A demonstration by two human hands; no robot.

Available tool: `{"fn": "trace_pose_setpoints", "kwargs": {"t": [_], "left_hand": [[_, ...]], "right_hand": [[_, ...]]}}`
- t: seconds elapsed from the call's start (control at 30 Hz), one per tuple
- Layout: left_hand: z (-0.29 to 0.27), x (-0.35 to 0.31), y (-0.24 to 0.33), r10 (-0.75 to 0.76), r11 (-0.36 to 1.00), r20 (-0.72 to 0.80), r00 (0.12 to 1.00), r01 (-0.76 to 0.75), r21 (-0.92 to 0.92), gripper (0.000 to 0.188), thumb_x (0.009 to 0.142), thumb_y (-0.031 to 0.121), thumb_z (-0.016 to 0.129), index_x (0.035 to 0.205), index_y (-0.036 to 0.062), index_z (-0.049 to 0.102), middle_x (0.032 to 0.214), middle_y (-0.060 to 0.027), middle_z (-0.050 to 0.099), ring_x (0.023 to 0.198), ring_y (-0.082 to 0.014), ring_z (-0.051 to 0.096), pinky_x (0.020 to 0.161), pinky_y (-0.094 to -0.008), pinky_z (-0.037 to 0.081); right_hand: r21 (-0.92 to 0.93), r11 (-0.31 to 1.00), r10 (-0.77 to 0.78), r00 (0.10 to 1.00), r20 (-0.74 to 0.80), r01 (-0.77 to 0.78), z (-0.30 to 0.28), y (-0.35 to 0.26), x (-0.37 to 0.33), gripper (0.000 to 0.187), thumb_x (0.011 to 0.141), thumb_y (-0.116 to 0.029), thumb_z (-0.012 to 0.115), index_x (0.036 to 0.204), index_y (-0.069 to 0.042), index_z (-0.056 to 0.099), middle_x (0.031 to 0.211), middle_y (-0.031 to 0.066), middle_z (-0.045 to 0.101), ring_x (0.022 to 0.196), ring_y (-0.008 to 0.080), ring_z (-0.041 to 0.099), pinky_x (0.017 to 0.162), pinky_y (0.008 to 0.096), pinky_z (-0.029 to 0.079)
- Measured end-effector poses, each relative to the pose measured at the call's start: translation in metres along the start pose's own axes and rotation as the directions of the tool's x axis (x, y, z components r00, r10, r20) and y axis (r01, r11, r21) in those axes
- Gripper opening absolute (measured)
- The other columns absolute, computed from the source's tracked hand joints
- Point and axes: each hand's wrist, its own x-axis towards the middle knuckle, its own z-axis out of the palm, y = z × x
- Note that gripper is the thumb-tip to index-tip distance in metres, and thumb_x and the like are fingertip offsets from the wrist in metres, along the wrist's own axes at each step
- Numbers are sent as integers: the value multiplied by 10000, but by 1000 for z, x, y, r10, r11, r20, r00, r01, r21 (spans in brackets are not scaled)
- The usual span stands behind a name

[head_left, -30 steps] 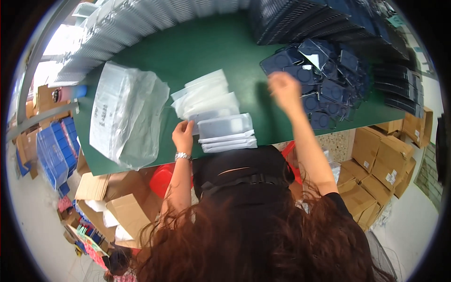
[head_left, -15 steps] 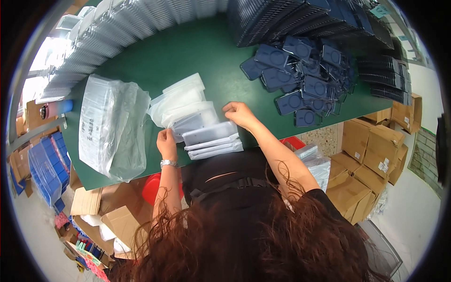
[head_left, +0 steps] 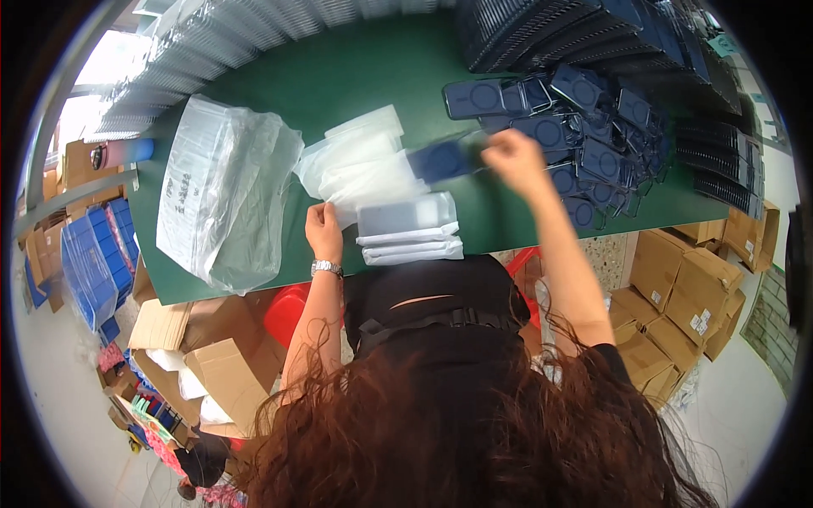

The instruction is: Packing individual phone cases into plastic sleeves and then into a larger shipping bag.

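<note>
My left hand point(head_left: 323, 229) is closed on the near edge of a frosted plastic bag point(head_left: 364, 179), the top one of several lying fanned out. To the right my right hand point(head_left: 511, 157), smeared by motion, grips the right end of a dark blue phone case point(head_left: 439, 161). The left end of that case lies at the bag's right side; whether it is inside the bag, I cannot tell. Just in front of me lies a short stack of bagged phone cases point(head_left: 406, 217). Beyond my right hand spreads a loose heap of dark blue phone cases point(head_left: 601, 157) with ring marks.
A large clear plastic sack point(head_left: 222, 199) lies left on the green table point(head_left: 373, 72). Rows of clear cases point(head_left: 246, 38) line the back left, stacks of dark cases point(head_left: 550, 34) the back right. Cardboard boxes point(head_left: 669, 271) stand right of the table, an open carton point(head_left: 224, 377) left.
My right hand has moved right to the heap and now holds a phone case reaching back toward the bags. My left hand stays by the bags. The view has shifted slightly.
</note>
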Motion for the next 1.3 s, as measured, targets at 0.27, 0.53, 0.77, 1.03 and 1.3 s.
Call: {"fn": "trace_pose_setpoints", "kwargs": {"t": [0.27,0.53,0.77,1.03,1.3], "left_hand": [[-13,-37,29,195,981,64,979,-194,-21,239,884,220,661,943,-11,644,840,-66,642,684,-150,588,667,-292,489],[0,-35,24,62,971,292,954,-125,204,267,828,229,698,946,-10,709,811,-134,708,697,-198,668,681,-313,512],[5,-39,-2,29,997,141,990,-39,66,210,866,184,657,887,-24,673,754,-100,684,656,-152,621,635,-295,489],[11,-47,8,68,993,157,985,-82,82,184,901,159,633,883,-24,638,742,-66,648,674,-114,568,638,-283,467],[17,-36,-10,-11,989,224,975,44,-144,199,928,176,588,924,-22,606,731,-49,622,643,-124,563,614,-268,464]], "right_hand": [[-134,991,-105,737,-667,20,-116,48,11,303,848,-174,686,1084,11,644,846,70,661,675,127,588,629,277,486],[104,949,236,889,393,-298,94,43,-58,277,841,-216,685,976,24,662,777,63,644,571,111,570,474,280,489],[299,879,234,883,406,-371,95,19,-56,278,773,-213,749,945,-23,641,793,26,593,629,99,517,454,244,377],[274,962,-115,907,406,-1,59,36,-32,193,780,-142,732,859,-42,587,743,-13,564,687,78,515,581,244,425],[205,952,121,894,432,-228,30,30,-16,337,807,-149,654,1091,22,592,906,117,648,649,153,616,446,281,489]]}}
